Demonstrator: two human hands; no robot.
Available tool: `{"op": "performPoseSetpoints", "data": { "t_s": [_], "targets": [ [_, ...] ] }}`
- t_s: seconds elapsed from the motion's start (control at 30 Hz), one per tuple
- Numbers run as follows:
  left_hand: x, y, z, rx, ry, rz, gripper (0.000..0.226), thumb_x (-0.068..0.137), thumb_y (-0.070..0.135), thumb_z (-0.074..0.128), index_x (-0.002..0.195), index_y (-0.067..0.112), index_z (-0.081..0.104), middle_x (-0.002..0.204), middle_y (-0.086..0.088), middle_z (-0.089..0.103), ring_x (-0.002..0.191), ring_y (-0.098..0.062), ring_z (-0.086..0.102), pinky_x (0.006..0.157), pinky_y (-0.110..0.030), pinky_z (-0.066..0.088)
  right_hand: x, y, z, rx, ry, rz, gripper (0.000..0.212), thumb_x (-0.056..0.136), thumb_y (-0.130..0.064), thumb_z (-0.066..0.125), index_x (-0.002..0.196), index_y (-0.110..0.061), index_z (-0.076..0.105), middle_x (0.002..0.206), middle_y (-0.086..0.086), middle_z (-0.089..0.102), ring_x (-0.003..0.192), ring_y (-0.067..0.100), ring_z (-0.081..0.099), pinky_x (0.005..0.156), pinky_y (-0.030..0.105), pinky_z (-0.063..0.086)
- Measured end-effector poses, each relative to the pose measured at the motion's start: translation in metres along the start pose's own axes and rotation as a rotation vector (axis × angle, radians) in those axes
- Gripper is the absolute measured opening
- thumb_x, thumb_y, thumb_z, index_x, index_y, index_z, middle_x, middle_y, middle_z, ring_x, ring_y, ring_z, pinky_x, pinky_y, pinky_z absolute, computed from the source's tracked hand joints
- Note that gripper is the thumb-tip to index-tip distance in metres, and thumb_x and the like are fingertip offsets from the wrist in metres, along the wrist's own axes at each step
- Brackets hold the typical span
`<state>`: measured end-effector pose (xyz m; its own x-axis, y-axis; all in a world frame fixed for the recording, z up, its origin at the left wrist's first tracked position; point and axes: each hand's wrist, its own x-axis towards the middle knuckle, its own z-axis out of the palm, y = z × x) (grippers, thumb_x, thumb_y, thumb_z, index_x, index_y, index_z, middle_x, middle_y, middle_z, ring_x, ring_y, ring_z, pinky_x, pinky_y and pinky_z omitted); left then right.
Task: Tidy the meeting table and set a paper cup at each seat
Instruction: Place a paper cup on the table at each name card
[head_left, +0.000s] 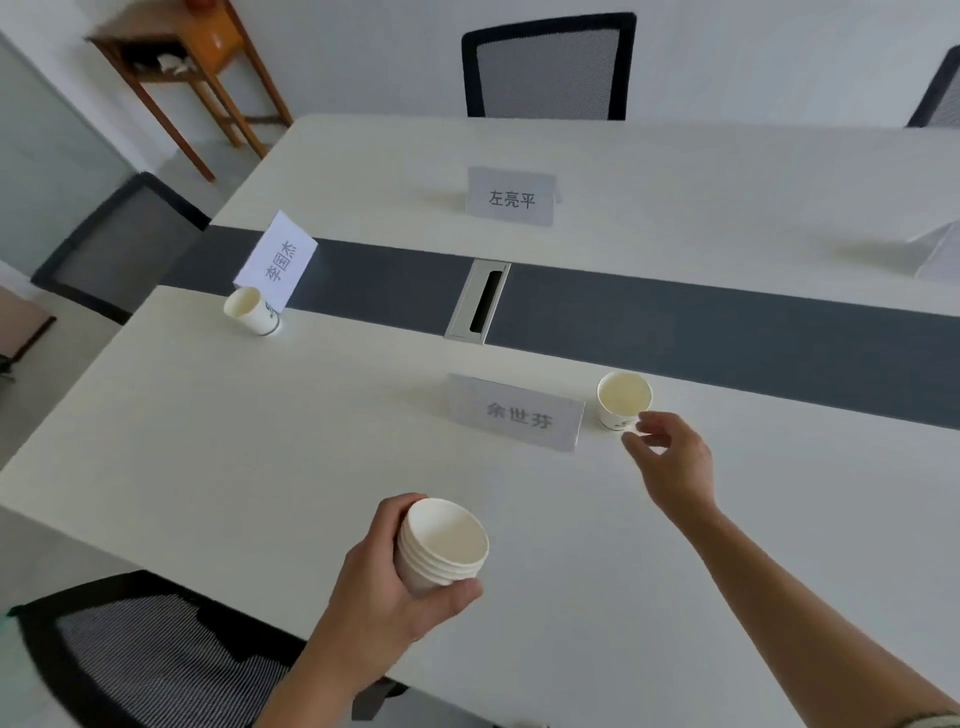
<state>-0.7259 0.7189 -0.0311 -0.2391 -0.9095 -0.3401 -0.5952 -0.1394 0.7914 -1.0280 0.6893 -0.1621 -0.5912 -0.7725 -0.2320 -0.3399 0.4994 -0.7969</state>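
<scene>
The off-white counter (260, 441) is being crossed by a dark grey band (675, 322), in which a silver hatch (478, 301) with a black slot is being shown. The stacked cups (441, 545), the right cup (621, 397) and the left cup (252, 310) are being seen as cream, the single ones bearing small dark print, and the near name card (514, 415) is being shown pale grey with dark characters. The near chair (156, 649) is being shown in black-and-white stripes, the far chair (550, 67) in black with grey mesh.
</scene>
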Motion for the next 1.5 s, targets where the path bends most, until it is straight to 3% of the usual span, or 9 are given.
{"op": "performPoseSetpoints", "data": {
  "t_s": [0.1, 0.23, 0.5, 0.9, 1.07, 1.17, 1.23, 1.33, 1.5],
  "targets": [
    [-0.012, 0.002, -0.008, -0.002, -0.025, 0.122, 0.068, 0.059, 0.032, 0.090, 0.113, 0.035, 0.050, 0.106, 0.019, 0.061, 0.096, -0.006, 0.061, 0.076, -0.021, 0.054, -0.066, -0.059, -0.027, 0.145, -0.168, -0.135, 0.004, 0.083, -0.018, 0.072, 0.084, -0.022, 0.071, 0.073, -0.010, 0.072, 0.075, 0.008, 0.067, 0.065, 0.014, 0.046],
    [-0.029, 0.001, -0.015, -0.003, -0.072, 0.278, 0.071, 0.058, 0.037, 0.089, 0.115, 0.037, 0.048, 0.110, 0.019, 0.060, 0.100, -0.009, 0.060, 0.080, -0.012, 0.048, -0.150, -0.104, -0.038, 0.158, -0.442, -0.223, 0.004, 0.080, -0.021, 0.076, 0.078, -0.018, 0.073, 0.066, -0.011, 0.070, 0.060, 0.001, 0.058, 0.056, 0.012, 0.045],
    [-0.062, -0.024, -0.005, 0.132, -0.232, 0.489, 0.078, 0.057, 0.050, 0.084, 0.120, 0.050, 0.039, 0.117, 0.030, 0.052, 0.104, 0.001, 0.055, 0.087, -0.014, 0.044, -0.227, -0.090, -0.032, 0.236, -0.421, -0.061, 0.006, 0.077, -0.002, 0.071, 0.079, -0.007, 0.070, 0.061, 0.004, 0.063, 0.056, 0.015, 0.055, 0.051, 0.021, 0.047],
    [-0.091, -0.016, 0.039, 0.298, -0.492, 0.713, 0.071, 0.052, 0.047, 0.082, 0.114, 0.044, 0.046, 0.106, 0.025, 0.057, 0.090, 0.000, 0.057, 0.077, -0.027, 0.052, -0.320, -0.035, -0.086, 0.503, -0.157, 0.161, 0.021, 0.082, 0.005, 0.047, 0.087, 0.002, 0.068, 0.069, 0.007, 0.062, 0.057, 0.017, 0.057, 0.051, 0.027, 0.049],
    [-0.120, -0.006, 0.075, 0.365, -0.612, 0.821, 0.074, 0.053, 0.052, 0.079, 0.117, 0.048, 0.043, 0.105, 0.026, 0.057, 0.091, 0.001, 0.056, 0.077, -0.023, 0.051, -0.382, 0.001, -0.119, 0.825, -0.095, 0.191, 0.027, 0.078, -0.013, 0.058, 0.100, -0.005, 0.072, 0.081, 0.006, 0.065, 0.068, 0.016, 0.059, 0.057, 0.024, 0.048],
    [-0.150, -0.004, 0.103, 0.387, -0.696, 0.866, 0.076, 0.053, 0.054, 0.077, 0.121, 0.044, 0.045, 0.105, 0.021, 0.059, 0.090, -0.004, 0.059, 0.079, -0.028, 0.052, -0.432, 0.021, -0.131, 0.874, -0.044, 0.109, 0.048, 0.072, -0.022, 0.074, 0.119, -0.014, 0.066, 0.106, 0.003, 0.071, 0.087, 0.014, 0.065, 0.067, 0.028, 0.050],
    [-0.175, -0.005, 0.121, 0.407, -0.738, 0.911, 0.073, 0.054, 0.053, 0.076, 0.119, 0.045, 0.044, 0.103, 0.020, 0.059, 0.089, -0.004, 0.059, 0.077, -0.028, 0.052, -0.467, 0.036, -0.134, 0.771, 0.074, 0.091, 0.068, 0.061, -0.025, 0.083, 0.125, -0.020, 0.060, 0.117, -0.002, 0.069, 0.104, 0.014, 0.065, 0.078, 0.033, 0.053],
    [-0.222, -0.011, 0.147, 0.462, -0.834, 0.988, 0.074, 0.054, 0.054, 0.073, 0.118, 0.049, 0.036, 0.102, 0.019, 0.058, 0.088, -0.002, 0.057, 0.076, -0.023, 0.050, -0.521, 0.062, -0.136, 0.672, 0.310, 0.154, 0.067, 0.052, -0.026, 0.088, 0.115, -0.026, 0.063, 0.108, -0.005, 0.069, 0.106, 0.017, 0.064, 0.080, 0.042, 0.055],
    [-0.304, -0.039, 0.181, 0.511, -1.073, 1.007, 0.070, 0.054, 0.054, 0.073, 0.115, 0.050, 0.038, 0.098, 0.021, 0.060, 0.087, -0.001, 0.059, 0.077, -0.026, 0.051, -0.622, 0.109, -0.150, 0.805, 0.585, 0.250, 0.061, 0.048, -0.031, 0.081, 0.105, -0.018, 0.062, 0.095, -0.003, 0.070, 0.085, 0.009, 0.067, 0.068, 0.024, 0.056]
  ]
}}
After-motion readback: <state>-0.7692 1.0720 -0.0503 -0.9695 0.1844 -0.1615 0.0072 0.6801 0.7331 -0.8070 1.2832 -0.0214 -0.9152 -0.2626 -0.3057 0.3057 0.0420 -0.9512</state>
